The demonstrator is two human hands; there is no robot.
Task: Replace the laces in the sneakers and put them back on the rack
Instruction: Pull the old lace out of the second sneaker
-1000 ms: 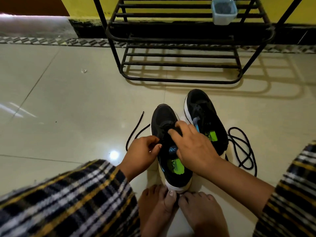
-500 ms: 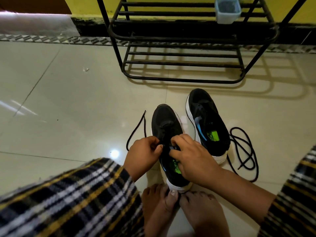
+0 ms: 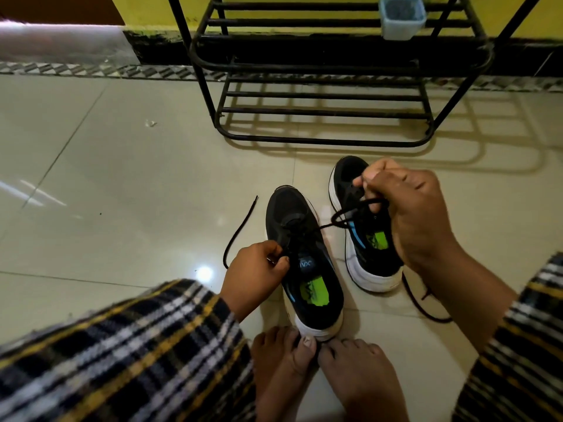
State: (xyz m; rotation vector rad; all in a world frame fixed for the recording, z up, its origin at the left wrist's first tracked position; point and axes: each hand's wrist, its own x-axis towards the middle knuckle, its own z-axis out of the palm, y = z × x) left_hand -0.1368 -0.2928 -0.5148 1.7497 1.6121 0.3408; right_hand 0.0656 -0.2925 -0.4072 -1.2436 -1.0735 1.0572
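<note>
Fig.: near sneaker [image 3: 307, 263] on floor betw. bare feet & rack [image 3: 329, 71], left hand [image 3: 256, 275] pinching lace [image 3: 327, 225] at eyelets, right hand [image 3: 408, 214] gripping its drawn-out loop; best pull evenly, w/ sneaker steadied, so lace seats flat.

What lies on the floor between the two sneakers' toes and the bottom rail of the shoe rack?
Head view: bare tile and the rack's shadow, nothing else, between the near sneaker, the far sneaker and the shoe rack.
</note>
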